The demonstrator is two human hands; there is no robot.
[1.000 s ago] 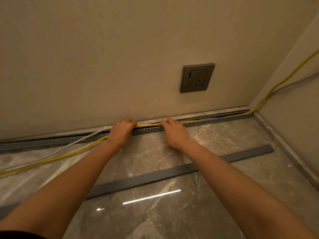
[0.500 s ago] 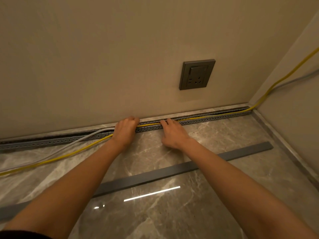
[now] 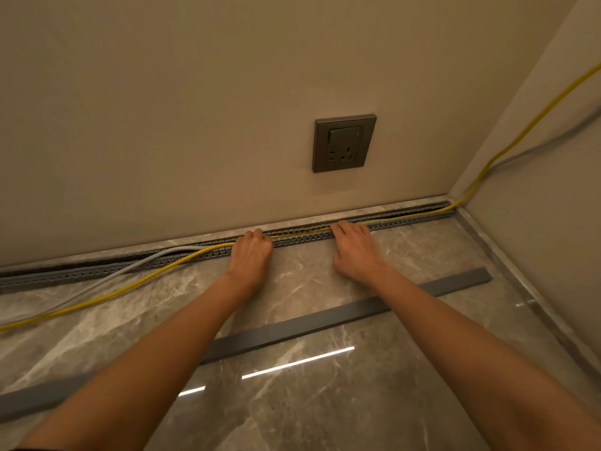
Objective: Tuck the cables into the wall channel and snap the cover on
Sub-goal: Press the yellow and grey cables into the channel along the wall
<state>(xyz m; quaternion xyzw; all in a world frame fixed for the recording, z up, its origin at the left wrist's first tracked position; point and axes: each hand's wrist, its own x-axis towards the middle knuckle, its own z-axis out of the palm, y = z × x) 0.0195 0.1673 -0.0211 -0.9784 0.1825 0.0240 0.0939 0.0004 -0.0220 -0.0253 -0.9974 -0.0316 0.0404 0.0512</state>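
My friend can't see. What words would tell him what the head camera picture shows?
The left hand and right hand press a yellow cable into the grey channel along the wall. Further left, it and a grey cable lie loose on the floor. The cover lies beneath the forearms.

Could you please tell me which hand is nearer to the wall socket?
Right. The right hand lies almost directly below the socket; the left hand is below and well off to its left.
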